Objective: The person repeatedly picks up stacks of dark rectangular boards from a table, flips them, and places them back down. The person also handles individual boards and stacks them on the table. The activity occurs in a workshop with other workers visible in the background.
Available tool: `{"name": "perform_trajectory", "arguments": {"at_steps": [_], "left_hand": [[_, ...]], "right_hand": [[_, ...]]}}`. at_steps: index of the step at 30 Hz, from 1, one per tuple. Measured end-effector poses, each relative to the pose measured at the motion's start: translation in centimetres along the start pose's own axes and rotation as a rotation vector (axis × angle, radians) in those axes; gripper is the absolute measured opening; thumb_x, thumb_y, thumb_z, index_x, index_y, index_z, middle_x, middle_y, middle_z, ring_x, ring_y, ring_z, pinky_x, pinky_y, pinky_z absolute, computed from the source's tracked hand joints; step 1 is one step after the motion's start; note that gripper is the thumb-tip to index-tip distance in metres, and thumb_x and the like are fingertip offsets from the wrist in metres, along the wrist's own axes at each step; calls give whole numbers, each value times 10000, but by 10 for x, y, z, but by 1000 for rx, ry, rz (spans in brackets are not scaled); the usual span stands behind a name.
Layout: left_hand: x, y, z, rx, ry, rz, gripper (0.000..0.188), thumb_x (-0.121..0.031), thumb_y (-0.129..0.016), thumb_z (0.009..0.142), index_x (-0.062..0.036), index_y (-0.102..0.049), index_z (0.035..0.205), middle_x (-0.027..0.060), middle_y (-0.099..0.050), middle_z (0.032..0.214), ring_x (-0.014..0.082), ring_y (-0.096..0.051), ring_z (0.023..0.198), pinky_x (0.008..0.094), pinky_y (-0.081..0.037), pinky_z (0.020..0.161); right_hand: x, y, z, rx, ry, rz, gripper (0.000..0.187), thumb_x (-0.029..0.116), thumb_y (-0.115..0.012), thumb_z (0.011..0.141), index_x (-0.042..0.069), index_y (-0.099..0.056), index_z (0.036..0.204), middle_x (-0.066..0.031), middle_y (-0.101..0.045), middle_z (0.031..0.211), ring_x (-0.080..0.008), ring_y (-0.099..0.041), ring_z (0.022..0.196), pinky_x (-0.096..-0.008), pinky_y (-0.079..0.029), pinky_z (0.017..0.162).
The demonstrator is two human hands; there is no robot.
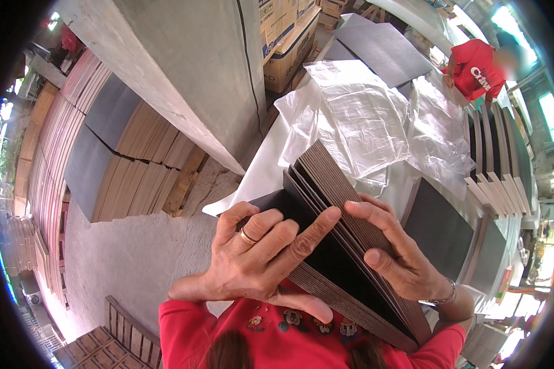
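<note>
In front of my chest stands a stack of thin dark sheets with brown layered edges, fanned apart in a V. My left hand, a ring on one finger, lies over the near-left part. Its index finger stretches across the gap and touches the sheet edges; the thumb sticks out and the other fingers bend. My right hand, with a bracelet at the wrist, holds the right-hand part of the stack. Its index finger and thumb rest on the edges, while its remaining fingers are partly hidden behind.
Clear plastic sheeting covers part of the white table ahead. Dark panels lie to the right, near upright boards. A concrete pillar and stacked boards stand left. A person in red is at far right.
</note>
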State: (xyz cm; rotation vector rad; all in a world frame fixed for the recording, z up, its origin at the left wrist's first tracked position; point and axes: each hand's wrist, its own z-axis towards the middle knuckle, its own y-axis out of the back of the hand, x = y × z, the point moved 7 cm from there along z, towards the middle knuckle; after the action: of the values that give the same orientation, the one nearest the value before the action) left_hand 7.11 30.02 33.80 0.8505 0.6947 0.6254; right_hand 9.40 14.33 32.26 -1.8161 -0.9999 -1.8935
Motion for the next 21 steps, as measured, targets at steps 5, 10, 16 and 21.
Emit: {"name": "perform_trajectory", "arguments": {"at_steps": [5, 10, 16, 21], "left_hand": [[5, 5, -8, -158, 9, -44, 994, -897, -467, 438, -107, -678, 1003, 9, -455, 770, 173, -499, 779, 401, -373, 862], [4, 3, 3, -78, -40, -5, 1014, -902, -476, 370, -93, -665, 951, 22, -494, 806, 186, -521, 813, 439, -393, 858], [4, -3, 15, 48, -40, -48, 1114, -818, -504, 363, -52, -645, 1161, 24, -448, 808, 178, -487, 750, 342, -408, 747], [4, -2, 11, 0, -47, -52, 1084, -823, -496, 393, -64, -657, 1149, 16, -423, 808, 179, -474, 745, 343, -413, 722]], "right_hand": [[-2, -1, 0, -10, -42, 55, 497, 213, -477, 965, 27, -328, 1402, -110, -301, 1420, -239, -181, 1382, -360, -186, 1111], [1, -1, 1, -10, -40, 51, 493, 218, -470, 969, 25, -331, 1400, -119, -293, 1419, -242, -178, 1382, -363, -183, 1109], [0, 0, 0, -11, 3, 20, 487, 202, -473, 967, 12, -332, 1393, -86, -330, 1431, -258, -194, 1378, -380, -187, 1111], [1, -1, 0, 5, 19, 16, 488, 191, -476, 965, 12, -327, 1394, -73, -335, 1434, -258, -195, 1378, -385, -190, 1113]]}}
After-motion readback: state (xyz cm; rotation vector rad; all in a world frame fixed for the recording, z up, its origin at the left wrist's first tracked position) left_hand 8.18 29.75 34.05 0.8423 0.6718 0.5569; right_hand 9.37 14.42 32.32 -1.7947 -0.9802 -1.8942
